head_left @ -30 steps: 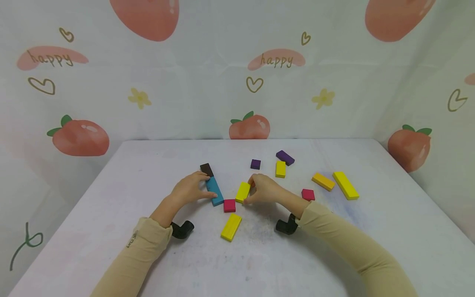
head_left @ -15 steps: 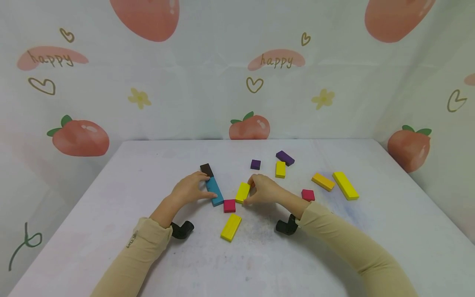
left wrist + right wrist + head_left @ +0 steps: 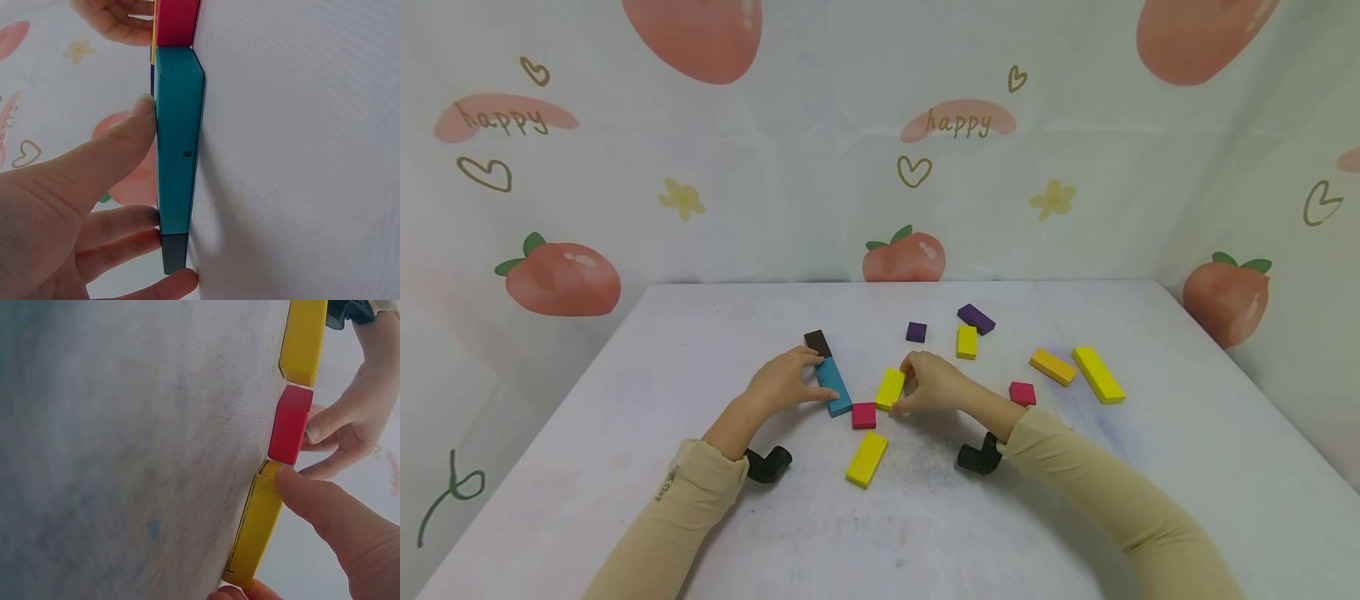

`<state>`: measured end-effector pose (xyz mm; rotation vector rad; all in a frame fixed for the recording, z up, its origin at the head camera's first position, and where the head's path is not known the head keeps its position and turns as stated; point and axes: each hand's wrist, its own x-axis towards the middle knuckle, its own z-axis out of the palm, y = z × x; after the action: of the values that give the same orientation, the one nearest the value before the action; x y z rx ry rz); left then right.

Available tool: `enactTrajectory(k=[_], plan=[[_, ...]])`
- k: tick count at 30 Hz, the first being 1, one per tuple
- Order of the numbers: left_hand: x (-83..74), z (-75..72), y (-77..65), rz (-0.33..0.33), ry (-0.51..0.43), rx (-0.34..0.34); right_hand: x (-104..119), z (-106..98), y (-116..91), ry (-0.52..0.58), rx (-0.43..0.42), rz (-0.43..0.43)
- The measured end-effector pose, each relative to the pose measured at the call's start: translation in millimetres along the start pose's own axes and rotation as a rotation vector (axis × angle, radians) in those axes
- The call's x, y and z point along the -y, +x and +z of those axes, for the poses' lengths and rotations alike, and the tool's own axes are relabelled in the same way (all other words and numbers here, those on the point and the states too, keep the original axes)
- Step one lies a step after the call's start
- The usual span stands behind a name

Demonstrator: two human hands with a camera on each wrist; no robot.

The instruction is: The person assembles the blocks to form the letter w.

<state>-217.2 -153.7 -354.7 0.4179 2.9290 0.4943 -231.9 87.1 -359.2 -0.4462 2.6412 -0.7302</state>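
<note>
In the head view my left hand (image 3: 781, 381) rests on a blue block (image 3: 834, 387), thumb near its close end and fingertips by its far end. A dark brown block (image 3: 818, 342) meets that far end; in the left wrist view one fingertip lies beyond the dark block (image 3: 175, 253). My right hand (image 3: 936, 382) pinches a yellow block (image 3: 891, 388) lengthwise between thumb and fingers. Between the blue and yellow blocks sits a red block (image 3: 863, 415), close against both. Nearer me, another yellow block (image 3: 867, 459) lies apart from the red one, slightly tilted.
A purple cube (image 3: 916, 332), a purple bar (image 3: 976, 318) and a short yellow block (image 3: 967, 342) lie farther back. On the right are an orange block (image 3: 1053, 367), a long yellow block (image 3: 1099, 375) and a red block (image 3: 1022, 393), partly hidden by my forearm. Black wrist devices (image 3: 767, 465) hang below both wrists.
</note>
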Motion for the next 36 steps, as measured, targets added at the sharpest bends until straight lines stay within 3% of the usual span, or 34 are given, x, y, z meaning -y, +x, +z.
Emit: enactTrajectory(k=[22, 29, 36], plan=[[-2.7, -2.1, -0.6, -0.015, -0.017, 0.004, -2, -6, -5, 0.004, -0.02, -0.004], [-2.4, -1.5, -1.0, -0.023, -0.024, 0.011, 0, -10, -16, 0.049, -0.044, -0.032], [-1.9, -1.1, -0.9, -0.017, -0.021, 0.01, 14, -4, -35, 0.086, -0.015, -0.073]])
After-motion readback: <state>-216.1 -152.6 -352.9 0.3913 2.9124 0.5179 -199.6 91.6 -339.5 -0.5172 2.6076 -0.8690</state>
